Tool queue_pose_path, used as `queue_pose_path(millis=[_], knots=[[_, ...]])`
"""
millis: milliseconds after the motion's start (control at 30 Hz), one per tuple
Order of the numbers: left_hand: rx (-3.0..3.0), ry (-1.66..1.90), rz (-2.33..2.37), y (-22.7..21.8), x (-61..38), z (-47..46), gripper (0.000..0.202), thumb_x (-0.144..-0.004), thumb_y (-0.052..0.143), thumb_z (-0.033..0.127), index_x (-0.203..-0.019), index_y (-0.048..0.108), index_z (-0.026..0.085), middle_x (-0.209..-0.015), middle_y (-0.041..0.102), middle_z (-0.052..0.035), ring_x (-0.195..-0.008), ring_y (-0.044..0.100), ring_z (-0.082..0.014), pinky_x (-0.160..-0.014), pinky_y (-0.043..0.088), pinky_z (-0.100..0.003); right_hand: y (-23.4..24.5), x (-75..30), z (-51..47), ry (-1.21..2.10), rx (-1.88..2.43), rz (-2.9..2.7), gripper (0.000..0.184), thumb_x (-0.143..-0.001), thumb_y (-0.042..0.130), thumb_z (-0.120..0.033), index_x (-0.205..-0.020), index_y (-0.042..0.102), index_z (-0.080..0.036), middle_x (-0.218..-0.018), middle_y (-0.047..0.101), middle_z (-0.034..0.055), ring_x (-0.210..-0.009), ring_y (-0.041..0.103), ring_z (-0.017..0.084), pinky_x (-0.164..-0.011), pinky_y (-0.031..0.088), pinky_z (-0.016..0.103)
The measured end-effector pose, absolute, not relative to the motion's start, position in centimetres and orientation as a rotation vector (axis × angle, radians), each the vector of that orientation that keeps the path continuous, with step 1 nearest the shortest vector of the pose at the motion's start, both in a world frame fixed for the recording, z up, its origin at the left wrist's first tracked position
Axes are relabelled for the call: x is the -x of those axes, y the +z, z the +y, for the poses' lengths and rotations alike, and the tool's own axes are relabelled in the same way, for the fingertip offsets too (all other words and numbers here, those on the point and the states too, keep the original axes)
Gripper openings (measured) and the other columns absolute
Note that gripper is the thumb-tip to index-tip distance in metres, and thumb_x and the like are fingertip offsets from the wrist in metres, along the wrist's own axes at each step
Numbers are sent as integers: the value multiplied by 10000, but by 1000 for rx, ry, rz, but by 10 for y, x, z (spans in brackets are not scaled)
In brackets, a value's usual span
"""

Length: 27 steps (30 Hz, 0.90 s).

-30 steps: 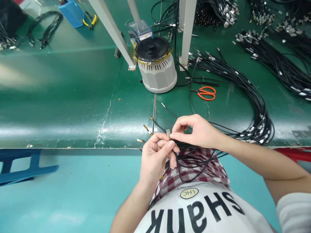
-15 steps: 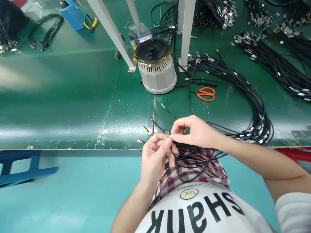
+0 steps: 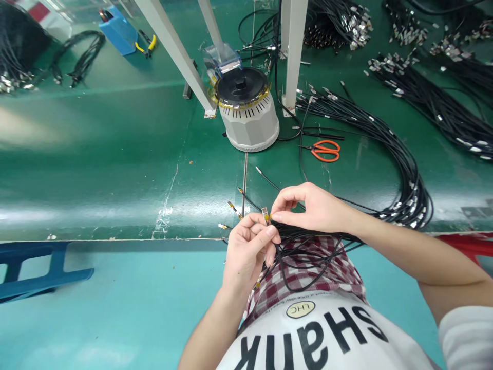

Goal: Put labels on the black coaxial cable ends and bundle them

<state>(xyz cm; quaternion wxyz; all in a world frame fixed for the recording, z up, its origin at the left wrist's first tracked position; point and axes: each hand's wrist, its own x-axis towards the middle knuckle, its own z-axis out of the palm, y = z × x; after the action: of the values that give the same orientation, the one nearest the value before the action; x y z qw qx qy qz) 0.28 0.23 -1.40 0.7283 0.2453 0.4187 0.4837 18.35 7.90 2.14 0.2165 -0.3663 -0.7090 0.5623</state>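
Hardly anything moved since a second ago tbh: both hands sit in the same spot at lower centre of the frame, the right fingertips just crept a touch closer, and a bit of yellow tape [image 3: 270, 217] now shows under them. Left hand [image 3: 246, 249] is curled, thumb and forefinger pinching the cable [image 3: 282, 264] right below its connector [image 3: 265, 211], which sticks up between the two hands. Right hand [image 3: 318, 208] comes in from the right, thumb and forefinger pressed together on the same cable just behind the connector, other fingers arched up and free. Rest of the cable loops down onto the checked lap, tangled with a few more

My guess on handling: thin, floppy and very light, so it won't hold a shape and would slide if grabbed mid-length. The metal end looks small and easy to bend, so I'd hold the jacket just behind it, like both hands do now, not the tip

Further out, more tipped ends [image 3: 233, 207] poke over the table [image 3: 96, 154] edge, scissors [image 3: 325, 150] right of centre, dispenser [image 3: 248, 113] above, big coil [image 3: 408, 169] on the right, blue bin [image 3: 117, 31] upper left
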Motion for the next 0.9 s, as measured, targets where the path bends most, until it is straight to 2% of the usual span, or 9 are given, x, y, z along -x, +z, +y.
queue_pose_path(millis=[300,600,767,900], knots=[[-412,1004,847,-21,0,3,247,-830,745,263,-760,552,126,-696,684,-14,-342,438,-2,-383,291,-121,7,-182,84,1649,961,-1868,192,-849,697,-332,-874,767,-155,-850,746,26,-801,657,147,-744,491,248],[-435,1023,860,-24,-6,1,200,-893,675,284,-819,572,129,-725,673,-13,-350,364,21,-421,239,-146,-2,-179,84,1693,935,-1768,219,-817,733,-345,-881,763,-138,-842,738,41,-770,649,146,-715,486,255],[-579,1084,1067,-18,-7,0,201,-822,756,249,-876,584,160,-699,668,-7,-387,315,3,-390,168,-145,2,-178,76,1508,955,-1832,177,-834,709,-322,-852,748,-150,-829,711,39,-763,625,143,-707,477,258],[-611,1102,1078,-16,-6,-2,210,-782,786,241,-831,600,158,-674,689,-30,-400,341,-16,-396,191,-151,8,-177,72,1538,909,-1785,156,-816,725,-309,-817,738,-154,-773,677,24,-692,597,123,-666,473,249]])
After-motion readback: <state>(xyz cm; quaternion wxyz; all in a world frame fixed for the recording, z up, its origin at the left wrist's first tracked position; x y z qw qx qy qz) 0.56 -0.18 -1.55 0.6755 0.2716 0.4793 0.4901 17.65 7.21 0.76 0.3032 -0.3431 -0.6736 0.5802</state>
